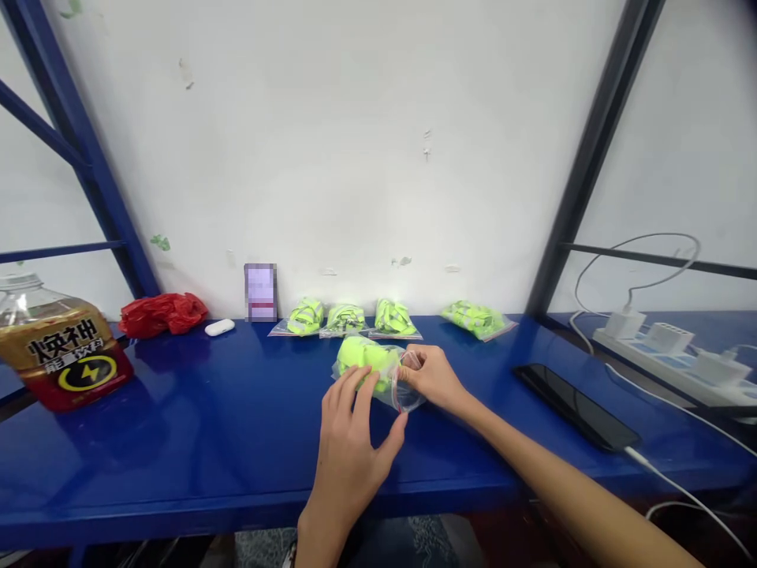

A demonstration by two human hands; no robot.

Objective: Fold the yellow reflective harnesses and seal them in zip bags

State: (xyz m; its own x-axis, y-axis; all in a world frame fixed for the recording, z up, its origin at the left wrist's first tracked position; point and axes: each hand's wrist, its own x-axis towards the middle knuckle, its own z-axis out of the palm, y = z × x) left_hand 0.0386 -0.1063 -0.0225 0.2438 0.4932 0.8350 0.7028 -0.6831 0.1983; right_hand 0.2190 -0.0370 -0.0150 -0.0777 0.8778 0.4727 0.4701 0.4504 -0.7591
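Observation:
A clear plastic bag (408, 392) with a folded neon-yellow cloth (358, 355) inside lies on the blue table, its mouth toward the right. My right hand (433, 377) pinches the rim of the bag's mouth between thumb and fingers. From the near side, my left hand (355, 430) rests its fingertips on the bag over the cloth, with the thumb spread apart from the fingers. Behind them, against the wall, several bagged yellow-and-silver bundles (393, 317) stand in a row, and another such bundle (475, 318) sits farther right.
On the blue table (206, 442) are a large drink bottle (71, 347) at left, a red plastic bag (164, 314), a white case (219, 327) and an upright screen (261, 293). A black phone (576, 406) with a cable and a white power strip (680, 359) are at right.

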